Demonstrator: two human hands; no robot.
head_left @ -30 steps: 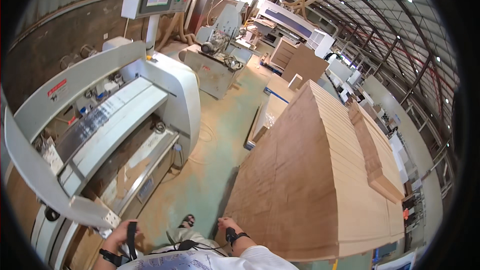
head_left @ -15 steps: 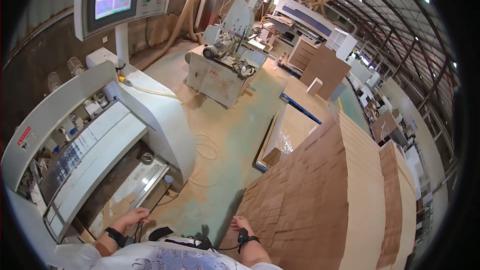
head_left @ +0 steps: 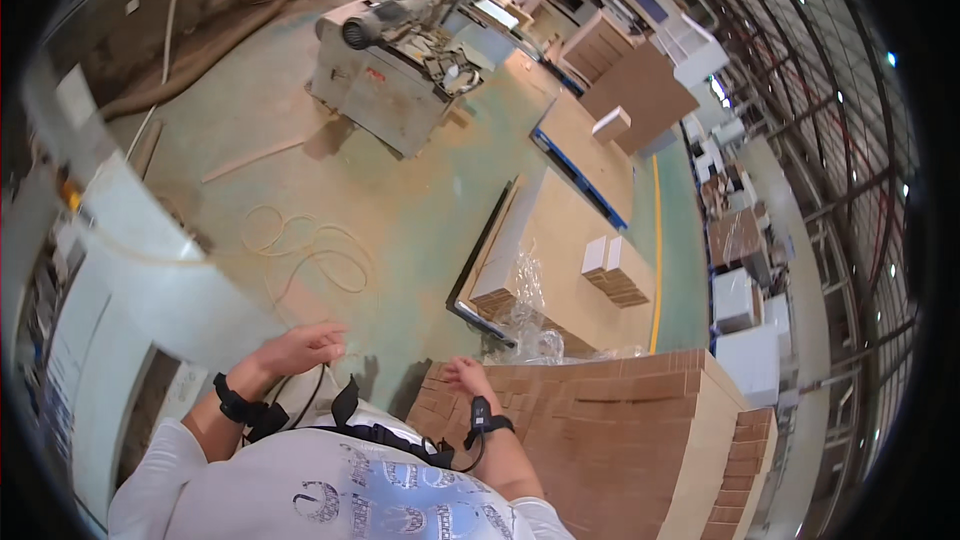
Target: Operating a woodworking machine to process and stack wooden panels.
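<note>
My left hand [head_left: 300, 348] is in front of my body beside the pale curved machine housing [head_left: 190, 285], its fingers loosely bent and nothing in them. A dark cable [head_left: 313, 392] runs from the left wrist strap just below it. My right hand [head_left: 466, 377], also empty with its fingers relaxed and slightly apart, hangs by the left end of a tall stack of brown-edged boards [head_left: 570, 410]. Whether it touches the stack I cannot tell. Black straps with small devices circle both wrists.
A dusty grey machine with a motor [head_left: 385, 80] stands ahead. Coiled yellowish hose [head_left: 335, 258] lies on the green floor. To the right, boards [head_left: 570, 225] with loose clear plastic wrap [head_left: 530, 310] are stacked low; a blue pallet [head_left: 580, 180] carries more panels beyond.
My view has moved forward and turned right, past the control screen, which is out of sight. The low board stacks and grey machine appear nearer. Both hands have risen in the picture, still empty.
</note>
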